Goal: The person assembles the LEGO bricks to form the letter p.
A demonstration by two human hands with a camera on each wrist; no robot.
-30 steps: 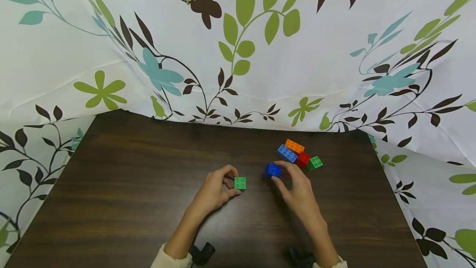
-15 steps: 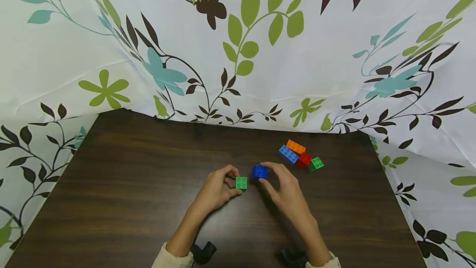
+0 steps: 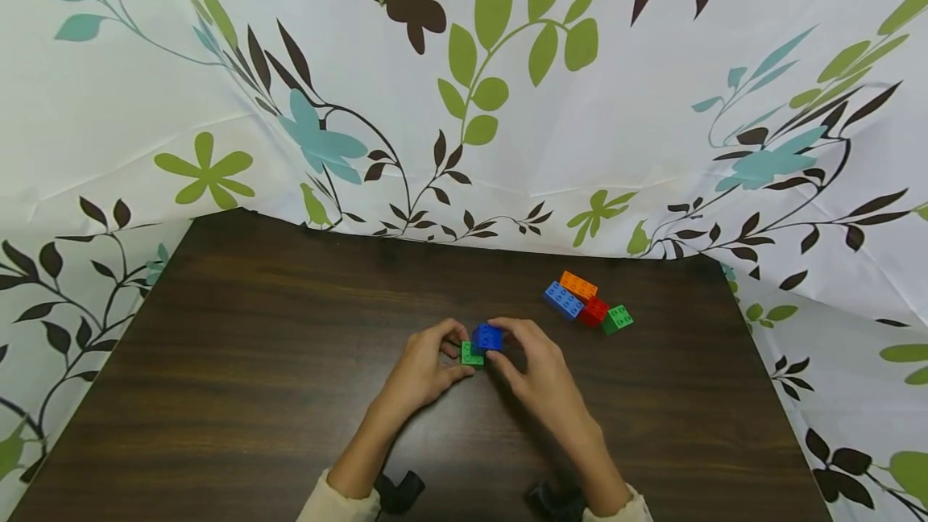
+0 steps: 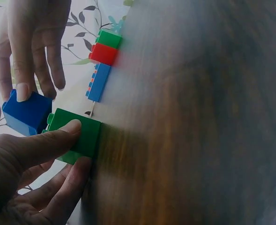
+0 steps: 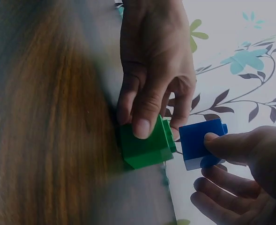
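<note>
My left hand (image 3: 424,365) pinches a green toy building brick (image 4: 77,133) between thumb and fingers, down on the dark table. Its studs face up, and in the head view they are partly covered. A dark blue brick (image 5: 201,143) is held by my right hand (image 3: 536,365), thumb on one side and fingers on the other. In both wrist views this blue brick hangs just above the green brick's studs, with a narrow gap between them. Seen from the head, the blue brick overlaps the green one's back right part.
Right of the hands, farther back on the table (image 3: 290,393), lies a cluster: an orange brick (image 3: 578,285), a lighter blue brick (image 3: 564,300), a red brick (image 3: 594,312) and another green brick (image 3: 618,319). Behind the table hangs a leaf-patterned white cloth (image 3: 391,87).
The right hand has carried the dark blue brick leftward from beside the cluster to over the green brick. The left hand has stayed nearly still, keeping its grip.
</note>
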